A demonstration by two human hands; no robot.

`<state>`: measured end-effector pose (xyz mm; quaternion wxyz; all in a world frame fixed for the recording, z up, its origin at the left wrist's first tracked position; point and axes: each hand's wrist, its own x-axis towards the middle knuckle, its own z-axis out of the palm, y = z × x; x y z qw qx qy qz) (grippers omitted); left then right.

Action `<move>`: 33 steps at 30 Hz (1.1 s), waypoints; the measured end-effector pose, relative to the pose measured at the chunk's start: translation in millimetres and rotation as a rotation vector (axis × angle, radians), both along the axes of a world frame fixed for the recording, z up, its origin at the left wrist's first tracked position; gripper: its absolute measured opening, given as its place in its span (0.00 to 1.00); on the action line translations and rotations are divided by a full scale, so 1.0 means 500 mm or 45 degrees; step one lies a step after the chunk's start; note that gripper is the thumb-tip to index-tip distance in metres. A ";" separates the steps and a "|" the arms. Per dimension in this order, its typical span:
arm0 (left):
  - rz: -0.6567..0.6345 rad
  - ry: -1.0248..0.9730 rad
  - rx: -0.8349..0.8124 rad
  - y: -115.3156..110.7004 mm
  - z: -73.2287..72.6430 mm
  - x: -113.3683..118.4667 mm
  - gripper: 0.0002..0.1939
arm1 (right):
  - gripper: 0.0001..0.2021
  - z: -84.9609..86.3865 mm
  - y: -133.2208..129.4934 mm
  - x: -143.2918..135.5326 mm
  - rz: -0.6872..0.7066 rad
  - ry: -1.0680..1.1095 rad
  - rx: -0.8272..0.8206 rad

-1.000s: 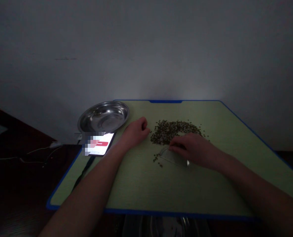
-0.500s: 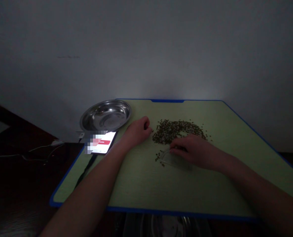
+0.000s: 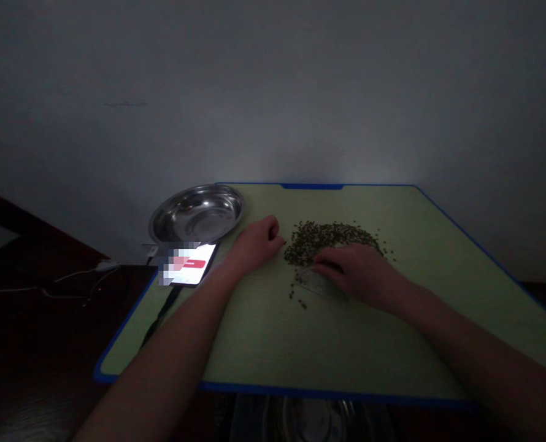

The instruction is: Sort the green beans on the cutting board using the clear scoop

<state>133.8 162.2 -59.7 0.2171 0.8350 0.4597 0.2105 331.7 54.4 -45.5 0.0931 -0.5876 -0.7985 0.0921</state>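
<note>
Seeds [image 3: 316, 238] on table [image 3: 273, 344], right of basin [image 3: 199, 216]

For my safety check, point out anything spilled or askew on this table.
A few stray grains lie on the table, apart from the main heap. The metal bowl also looks precarious: its rim seems to jut past the table's left edge.

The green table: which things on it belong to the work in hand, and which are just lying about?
Seemingly in use:
seed-like bits
clear piece, in the right hand

Seemingly just lying about:
metal bowl, role unclear
phone
dark strap
</note>
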 end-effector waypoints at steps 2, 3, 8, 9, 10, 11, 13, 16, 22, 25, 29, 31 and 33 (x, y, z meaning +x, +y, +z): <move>-0.005 0.005 0.005 0.000 0.001 0.000 0.08 | 0.12 0.001 0.003 -0.009 0.011 -0.008 0.038; -0.006 0.007 0.009 -0.001 0.001 0.000 0.08 | 0.12 0.001 0.005 -0.014 0.020 -0.012 0.052; 0.000 0.022 0.006 -0.001 0.000 -0.001 0.08 | 0.13 0.003 0.007 -0.024 0.135 0.004 0.085; -0.004 0.019 0.005 -0.001 0.000 -0.002 0.08 | 0.13 0.002 0.006 -0.023 0.151 0.009 0.088; -0.010 0.015 0.005 -0.001 0.000 -0.002 0.07 | 0.12 0.002 0.005 -0.021 0.159 0.013 0.087; -0.013 0.012 0.006 -0.001 0.000 -0.002 0.07 | 0.13 0.002 0.004 -0.019 0.162 0.015 0.083; -0.015 0.011 0.010 -0.001 0.000 -0.002 0.07 | 0.13 0.001 0.003 -0.016 0.174 0.025 0.076; -0.018 0.016 0.004 -0.002 0.001 -0.001 0.07 | 0.12 0.000 0.004 -0.013 0.219 0.039 0.076; -0.014 0.035 0.007 -0.003 0.004 0.000 0.07 | 0.12 0.004 0.005 -0.013 0.242 0.109 0.109; -0.028 0.045 0.011 -0.001 0.003 0.001 0.08 | 0.12 0.006 0.003 -0.013 0.246 0.114 0.112; -0.028 0.049 0.014 0.001 0.000 0.000 0.07 | 0.11 0.003 0.001 -0.016 0.288 0.113 0.130; -0.026 0.044 0.017 0.001 0.000 0.000 0.06 | 0.11 0.002 -0.001 -0.018 0.326 0.120 0.129; -0.031 0.035 0.018 0.001 -0.001 0.000 0.06 | 0.11 0.001 -0.003 -0.019 0.356 0.135 0.129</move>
